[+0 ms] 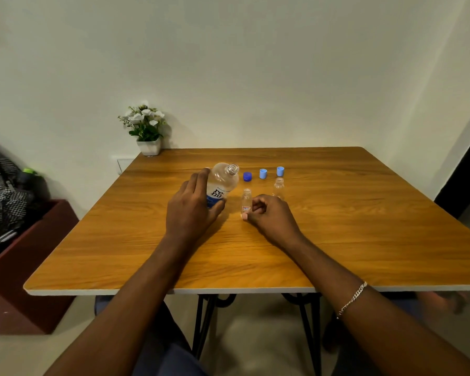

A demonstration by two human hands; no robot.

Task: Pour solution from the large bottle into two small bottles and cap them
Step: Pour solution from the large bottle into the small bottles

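Large bottle point(223, 183): clear, uncapped, blue label, tilted, frame centre on bench point(337, 226); gripped by left hand point(193, 210). Right hand point(269, 215) pinches small bottle point(246, 202), clear, open.

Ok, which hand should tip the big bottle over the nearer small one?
Probably left. The left hand already wraps the uncapped large bottle, which is leaning toward the nearer small bottle. The right hand steadies that small bottle at its base, so it looks better kept there.
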